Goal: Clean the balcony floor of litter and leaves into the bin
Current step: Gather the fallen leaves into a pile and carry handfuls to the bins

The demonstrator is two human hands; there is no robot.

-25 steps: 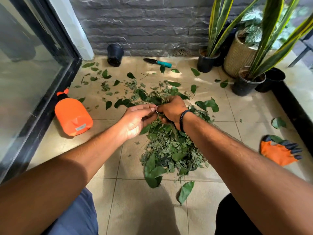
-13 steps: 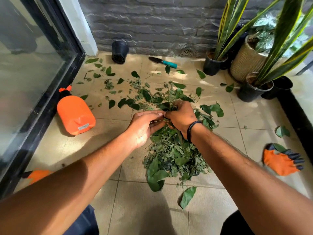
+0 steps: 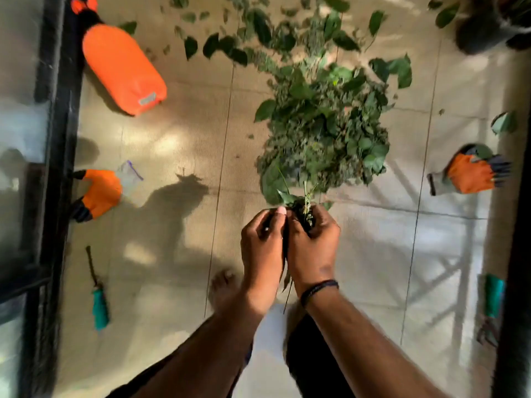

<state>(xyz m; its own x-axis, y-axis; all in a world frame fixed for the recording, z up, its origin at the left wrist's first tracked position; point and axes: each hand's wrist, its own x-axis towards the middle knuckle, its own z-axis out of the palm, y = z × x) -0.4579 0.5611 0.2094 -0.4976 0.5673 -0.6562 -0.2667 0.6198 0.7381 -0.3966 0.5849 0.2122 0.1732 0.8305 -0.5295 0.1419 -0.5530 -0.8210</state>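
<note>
Both hands have drawn back from the leaf pile (image 3: 321, 130), which now lies just ahead of them on the tiled floor (image 3: 178, 225). The right hand (image 3: 311, 242) grasps a sprig of stems (image 3: 307, 209); the left hand (image 3: 263, 245), touching it, curls around the same stems. Left of the hands lie an orange bottle (image 3: 123, 70), a glove (image 3: 97, 193) and a trowel (image 3: 99, 300); to the right, another glove (image 3: 468, 173).

On the beige tiled floor (image 3: 178, 133), the heaped pile of green leaves (image 3: 321, 124) is the landmark. Left of it lies the orange plastic spray bottle (image 3: 123, 67); right of it, an orange-and-black work glove (image 3: 468, 173); nearer the person, both hands (image 3: 287, 239) meet.
</note>
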